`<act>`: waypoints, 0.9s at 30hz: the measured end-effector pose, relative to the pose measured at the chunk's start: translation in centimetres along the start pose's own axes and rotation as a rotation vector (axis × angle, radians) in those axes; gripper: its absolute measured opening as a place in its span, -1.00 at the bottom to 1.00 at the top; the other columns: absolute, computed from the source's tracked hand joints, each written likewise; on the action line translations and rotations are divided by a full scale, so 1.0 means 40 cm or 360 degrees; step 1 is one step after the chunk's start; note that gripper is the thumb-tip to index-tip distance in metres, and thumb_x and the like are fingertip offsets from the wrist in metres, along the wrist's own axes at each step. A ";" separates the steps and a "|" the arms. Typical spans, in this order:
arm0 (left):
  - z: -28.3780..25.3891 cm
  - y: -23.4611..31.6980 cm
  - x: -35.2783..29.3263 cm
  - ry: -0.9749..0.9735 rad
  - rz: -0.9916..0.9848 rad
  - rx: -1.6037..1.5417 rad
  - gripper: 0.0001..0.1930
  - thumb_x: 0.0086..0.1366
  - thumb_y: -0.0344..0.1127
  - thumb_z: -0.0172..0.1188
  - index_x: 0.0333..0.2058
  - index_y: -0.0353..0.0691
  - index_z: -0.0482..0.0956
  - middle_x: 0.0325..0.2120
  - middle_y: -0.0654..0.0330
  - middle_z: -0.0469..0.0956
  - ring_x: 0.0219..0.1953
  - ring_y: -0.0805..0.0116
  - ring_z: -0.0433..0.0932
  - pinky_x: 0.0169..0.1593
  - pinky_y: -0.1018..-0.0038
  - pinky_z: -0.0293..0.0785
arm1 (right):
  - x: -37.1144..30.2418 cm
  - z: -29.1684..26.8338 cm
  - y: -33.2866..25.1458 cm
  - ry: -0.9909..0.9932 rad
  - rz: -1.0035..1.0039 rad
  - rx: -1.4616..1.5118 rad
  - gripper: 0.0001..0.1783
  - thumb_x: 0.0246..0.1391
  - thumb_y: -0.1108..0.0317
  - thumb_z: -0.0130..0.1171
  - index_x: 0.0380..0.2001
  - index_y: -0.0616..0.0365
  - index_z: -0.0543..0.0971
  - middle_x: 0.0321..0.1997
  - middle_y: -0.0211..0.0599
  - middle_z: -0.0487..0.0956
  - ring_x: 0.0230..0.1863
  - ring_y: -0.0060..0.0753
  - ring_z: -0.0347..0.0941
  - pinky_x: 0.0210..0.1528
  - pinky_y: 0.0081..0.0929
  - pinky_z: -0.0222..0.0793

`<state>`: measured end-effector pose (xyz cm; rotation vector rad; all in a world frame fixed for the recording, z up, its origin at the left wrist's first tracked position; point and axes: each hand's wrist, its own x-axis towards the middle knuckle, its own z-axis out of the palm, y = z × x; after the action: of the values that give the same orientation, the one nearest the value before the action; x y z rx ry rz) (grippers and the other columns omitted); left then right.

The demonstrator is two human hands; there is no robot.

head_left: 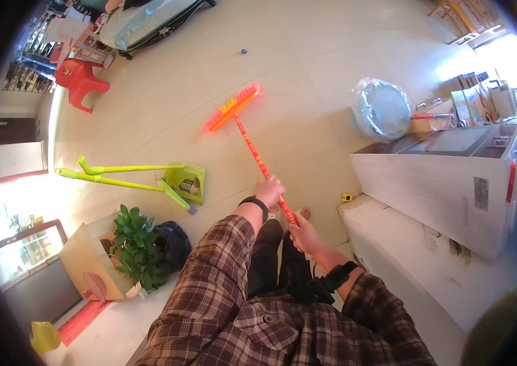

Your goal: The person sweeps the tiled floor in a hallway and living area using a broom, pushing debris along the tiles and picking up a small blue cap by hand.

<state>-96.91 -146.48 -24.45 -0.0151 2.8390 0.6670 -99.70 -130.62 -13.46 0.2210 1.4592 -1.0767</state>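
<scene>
I hold a broom with an orange-red patterned handle (252,149) in both hands. My left hand (269,190) grips the handle higher up, a black band on its wrist. My right hand (305,235) grips the handle's near end, just below the left. The broom head (231,108), with orange and pink bristles, rests on the pale tiled floor ahead of me, tilted to the left. My plaid sleeves and dark trousers fill the lower middle.
A yellow-green dustpan (186,182) with a long handle lies on the floor to the left, beside a second green stick. A potted green plant (137,244) and cardboard stand lower left. A red plastic stool (79,79) is far left. A white appliance (448,177) and a wrapped blue basin (382,108) stand right.
</scene>
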 end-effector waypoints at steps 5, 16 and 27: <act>0.161 0.222 -0.084 -0.0475 0.0086 -0.0337 -0.92 -0.19 -0.36 0.12 -0.61 -0.13 0.53 -0.62 0.11 0.45 -0.49 0.10 0.46 -0.48 0.29 0.39 | -0.195 -0.141 0.100 -0.0123 0.0332 -0.0524 -0.74 0.01 0.29 -0.12 -0.21 0.12 0.31 -0.71 -0.50 0.22 -0.75 -0.64 0.12 -0.73 -0.63 0.06; 0.170 0.384 -0.136 -0.0416 0.0135 -0.0847 -0.90 -0.12 -0.35 0.06 -0.57 -0.13 0.54 -0.58 0.09 0.49 -0.44 0.09 0.50 -0.44 0.22 0.42 | -0.355 -0.164 0.053 -0.0043 0.0750 -0.0076 -0.83 -0.09 0.47 -0.08 -0.34 0.11 0.35 -0.71 -0.61 0.16 -0.78 -0.72 0.01 -0.73 -0.72 -0.08; 0.111 0.046 -0.129 0.0143 -0.0238 -0.0360 -0.93 -0.18 -0.42 0.05 -0.64 -0.05 0.47 -0.65 0.22 0.37 -0.42 0.22 0.35 -0.44 0.29 0.32 | -0.048 -0.015 0.053 -0.0266 0.0592 0.0192 -0.88 0.00 0.43 -0.16 -0.33 0.07 0.28 -0.71 -0.50 0.17 -0.80 -0.67 -0.02 -0.80 -0.71 -0.09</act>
<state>-91.03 -143.09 -26.37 -0.2979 2.7941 0.9706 -98.18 -128.18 -12.90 0.4582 1.1486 -0.8570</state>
